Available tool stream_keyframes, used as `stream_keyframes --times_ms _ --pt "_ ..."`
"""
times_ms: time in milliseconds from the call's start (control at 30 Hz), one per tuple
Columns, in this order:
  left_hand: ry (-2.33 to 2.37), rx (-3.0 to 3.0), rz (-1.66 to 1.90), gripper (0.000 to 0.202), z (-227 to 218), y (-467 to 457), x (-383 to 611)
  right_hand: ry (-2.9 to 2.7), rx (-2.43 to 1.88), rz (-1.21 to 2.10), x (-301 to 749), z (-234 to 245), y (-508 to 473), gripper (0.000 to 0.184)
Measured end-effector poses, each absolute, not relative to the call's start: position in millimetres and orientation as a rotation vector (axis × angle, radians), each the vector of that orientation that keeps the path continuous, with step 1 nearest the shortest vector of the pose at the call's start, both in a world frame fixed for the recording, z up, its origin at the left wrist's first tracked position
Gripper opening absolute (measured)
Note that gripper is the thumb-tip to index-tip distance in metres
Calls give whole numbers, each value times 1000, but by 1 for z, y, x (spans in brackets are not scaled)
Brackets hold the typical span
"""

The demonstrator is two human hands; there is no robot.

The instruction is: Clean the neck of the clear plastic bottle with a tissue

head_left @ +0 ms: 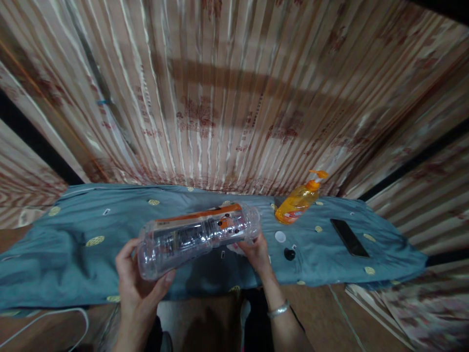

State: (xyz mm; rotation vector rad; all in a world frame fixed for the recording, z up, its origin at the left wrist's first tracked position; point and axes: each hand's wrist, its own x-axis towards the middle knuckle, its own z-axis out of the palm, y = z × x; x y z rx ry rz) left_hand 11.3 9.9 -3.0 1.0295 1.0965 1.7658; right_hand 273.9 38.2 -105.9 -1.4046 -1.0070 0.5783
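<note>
I hold a clear plastic bottle (pixel 198 237) sideways over a table covered in blue-grey patterned cloth (pixel 73 249). The bottle has an orange strip along its top and dark parts inside. My left hand (pixel 137 286) cups the bottle's base end, fingers wrapped round it. My right hand (pixel 256 252) grips the other end near the neck from below. A silver bracelet (pixel 278 309) is on my right wrist.
An orange pump bottle (pixel 298 201) stands at the back right of the cloth. A white cap (pixel 280 236), a small black object (pixel 289 253) and a dark phone (pixel 349 237) lie to the right. Striped curtains (pixel 227 98) hang behind. A white cable (pixel 47 315) trails at lower left.
</note>
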Motion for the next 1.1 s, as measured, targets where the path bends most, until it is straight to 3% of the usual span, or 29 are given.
stream_keyframes --times_ms 333,567,1100 --pt "1087 1011 1775 86 -3 10 12 -1021 -1452 553 277 -108 38 62" --pt "1107 1012 1791 87 -4 11 12 -1029 -1411 533 274 -108 39 52" --pt "1137 1098 1761 83 -12 15 5 -1013 -1366 584 272 -101 39 58"
